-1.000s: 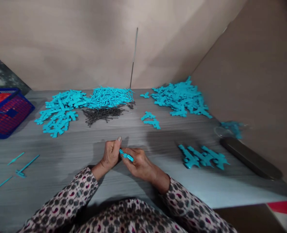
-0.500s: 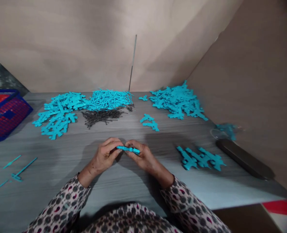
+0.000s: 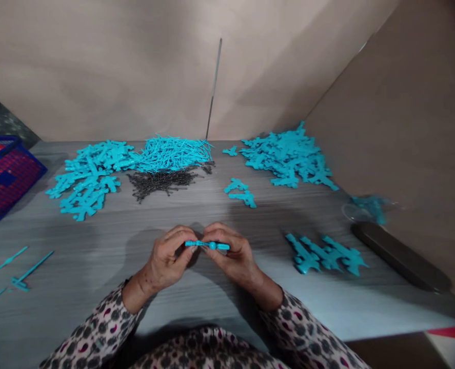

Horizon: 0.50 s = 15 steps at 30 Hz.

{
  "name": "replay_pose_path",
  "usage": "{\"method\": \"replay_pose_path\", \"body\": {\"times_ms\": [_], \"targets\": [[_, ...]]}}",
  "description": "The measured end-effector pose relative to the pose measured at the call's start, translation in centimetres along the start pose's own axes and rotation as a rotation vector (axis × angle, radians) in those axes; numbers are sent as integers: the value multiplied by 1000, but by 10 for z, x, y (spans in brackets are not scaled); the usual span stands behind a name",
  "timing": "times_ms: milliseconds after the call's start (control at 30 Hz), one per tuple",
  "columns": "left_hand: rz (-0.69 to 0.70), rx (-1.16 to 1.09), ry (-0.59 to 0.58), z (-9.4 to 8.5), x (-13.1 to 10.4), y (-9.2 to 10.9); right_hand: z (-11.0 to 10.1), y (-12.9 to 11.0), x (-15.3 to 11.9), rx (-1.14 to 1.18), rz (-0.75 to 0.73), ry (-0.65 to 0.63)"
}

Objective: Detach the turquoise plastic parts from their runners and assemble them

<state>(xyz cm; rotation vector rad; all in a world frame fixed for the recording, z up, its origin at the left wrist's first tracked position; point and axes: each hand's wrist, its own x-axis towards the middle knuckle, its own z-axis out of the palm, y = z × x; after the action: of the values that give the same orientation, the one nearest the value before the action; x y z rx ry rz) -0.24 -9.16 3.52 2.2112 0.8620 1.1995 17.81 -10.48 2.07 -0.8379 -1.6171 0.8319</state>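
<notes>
Between my two hands, near the middle of the table, is a turquoise plastic piece, seen edge-on. My left hand pinches its left end between thumb and fingers. The right part of the same piece is gripped by my right hand, fingers curled over it. Beyond the hands lie two loose turquoise parts. A few larger turquoise pieces rest in a row to the right of my right hand.
At the back are turquoise part piles, thin turquoise sticks and dark metal pins. A blue basket stands left, a dark oblong object right. A thin rod rises behind. Turquoise scraps lie front left.
The view has shifted slightly. The held piece now looks more level, and my right hand's fingers are curled further over it. Both hands keep their grip.
</notes>
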Motion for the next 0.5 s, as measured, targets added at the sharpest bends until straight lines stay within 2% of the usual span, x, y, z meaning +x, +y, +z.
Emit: {"method": "replay_pose_path", "body": {"times_ms": [133,300,500], "targets": [[-31,-29,9,2,0,4,-1,-1,-1,111,83,-18],[-149,-58,-4,1,2,6,1,-1,1,174,153,3],[-289,-182,63,-5,5,7,1,-3,4,91,108,-2]]}}
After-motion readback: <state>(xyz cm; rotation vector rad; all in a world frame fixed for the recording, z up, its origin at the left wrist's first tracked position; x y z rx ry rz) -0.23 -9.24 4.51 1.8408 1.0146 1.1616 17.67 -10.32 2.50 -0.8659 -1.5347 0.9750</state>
